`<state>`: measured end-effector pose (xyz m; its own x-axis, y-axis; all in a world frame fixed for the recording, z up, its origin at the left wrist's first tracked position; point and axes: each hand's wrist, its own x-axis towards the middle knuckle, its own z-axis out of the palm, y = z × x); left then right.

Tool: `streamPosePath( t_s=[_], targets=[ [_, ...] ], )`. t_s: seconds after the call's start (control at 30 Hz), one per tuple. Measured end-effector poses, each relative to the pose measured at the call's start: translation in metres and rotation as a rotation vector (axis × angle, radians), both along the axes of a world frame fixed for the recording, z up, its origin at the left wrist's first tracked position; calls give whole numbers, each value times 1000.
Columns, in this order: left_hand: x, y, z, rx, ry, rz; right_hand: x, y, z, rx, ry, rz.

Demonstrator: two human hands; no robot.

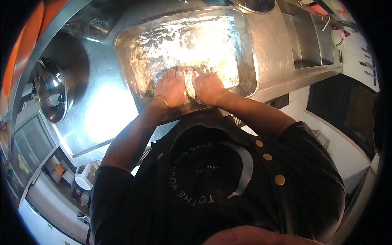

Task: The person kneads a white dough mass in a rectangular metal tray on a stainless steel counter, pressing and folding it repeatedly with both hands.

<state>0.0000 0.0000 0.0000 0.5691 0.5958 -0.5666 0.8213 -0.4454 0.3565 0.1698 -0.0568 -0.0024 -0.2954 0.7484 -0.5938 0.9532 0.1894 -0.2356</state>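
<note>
A large rectangular metal tray [246, 53] lies on the steel counter in front of me, its bottom smeared with white flour or dough residue. Close to its near side is a pale, lumpy dough [189, 86], mostly covered by my hands. My left hand [170, 88], with a thin yellow band at the wrist, presses into it with curled fingers. From the other side my right hand [208, 87] grips the same mass, knuckles bent. Both hands are side by side, and their fingertips are hidden in the dough. Glare washes out part of the tray's bottom.
A steel bowl [53, 96] holding utensils stands at the left on the steel counter [269, 45]. A clear glass container [92, 29] is at the far left, and a dark round vessel [255, 4] behind the tray. Sink basins [302, 36] lie to the right. Knives [368, 65] hang on the right wall.
</note>
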Motion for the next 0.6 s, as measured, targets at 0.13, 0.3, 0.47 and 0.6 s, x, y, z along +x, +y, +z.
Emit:
streamPosePath(
  t_s=[0.13, 0.3, 0.47, 0.6],
  targets=[
    [27, 36, -12, 66, -89, 60, 32, 25, -19, 180, -58, -97],
    [16, 55, -26, 33, -108, 98, 31, 49, -35, 73, 50, -214],
    [17, 57, -36, 47, -88, 190, 30, 62, -40, 111, 117, -304],
    [12, 50, -39, 195, -114, 184, 34, 66, -39, 188, 202, -328]
  ],
)
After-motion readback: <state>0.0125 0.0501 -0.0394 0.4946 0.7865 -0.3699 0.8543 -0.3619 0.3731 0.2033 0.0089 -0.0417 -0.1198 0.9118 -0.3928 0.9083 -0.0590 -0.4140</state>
